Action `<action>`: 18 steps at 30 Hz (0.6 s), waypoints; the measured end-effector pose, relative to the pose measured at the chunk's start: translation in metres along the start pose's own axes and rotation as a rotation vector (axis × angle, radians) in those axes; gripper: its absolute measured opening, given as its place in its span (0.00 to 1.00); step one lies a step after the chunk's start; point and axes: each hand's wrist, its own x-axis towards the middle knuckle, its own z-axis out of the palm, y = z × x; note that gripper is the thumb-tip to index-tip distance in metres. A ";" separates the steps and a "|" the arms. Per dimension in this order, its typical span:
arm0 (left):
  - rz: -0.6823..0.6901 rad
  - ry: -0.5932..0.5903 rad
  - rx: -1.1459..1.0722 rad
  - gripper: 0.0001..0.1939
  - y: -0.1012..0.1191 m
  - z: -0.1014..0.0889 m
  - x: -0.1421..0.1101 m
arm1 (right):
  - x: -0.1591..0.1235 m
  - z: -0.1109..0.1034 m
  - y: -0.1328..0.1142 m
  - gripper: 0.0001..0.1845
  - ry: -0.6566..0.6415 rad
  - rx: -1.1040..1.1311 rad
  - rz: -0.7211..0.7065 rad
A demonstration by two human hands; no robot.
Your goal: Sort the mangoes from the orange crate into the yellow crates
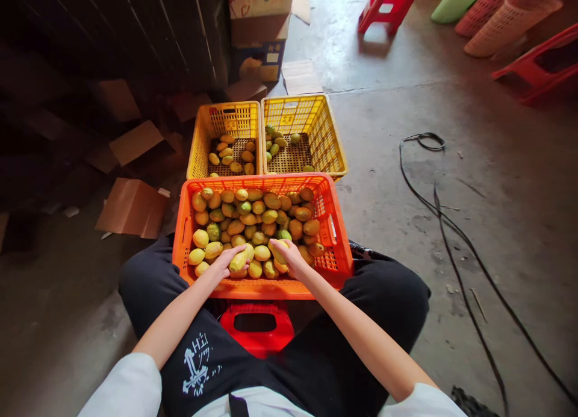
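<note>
An orange crate (334, 266) full of yellow-green mangoes (264, 218) stands between my knees. My left hand (227, 259) is closed round a yellow mango (238, 260) at the near edge of the pile. My right hand (291, 255) grips another yellow mango (279, 251) just beside it. Behind the orange crate stand two yellow crates side by side: the left yellow crate (201, 143) holds several yellowish mangoes, the right yellow crate (332, 146) holds several greener ones.
I sit on a red stool (258, 329). Flattened cardboard (133, 207) lies at the left by a dark wall. A black cable (445, 215) runs across the concrete floor on the right. Red stools (388, 4) and plastic baskets (510, 22) stand far back.
</note>
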 end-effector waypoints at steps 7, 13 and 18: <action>0.155 -0.027 0.150 0.08 -0.006 0.000 0.003 | 0.003 -0.004 0.002 0.23 0.065 -0.109 -0.027; 0.237 -0.094 0.218 0.12 -0.013 -0.010 0.013 | -0.002 -0.002 0.002 0.25 -0.027 -0.070 -0.062; 0.243 -0.067 0.218 0.14 -0.013 -0.002 0.012 | -0.008 0.002 -0.004 0.19 -0.095 0.011 0.026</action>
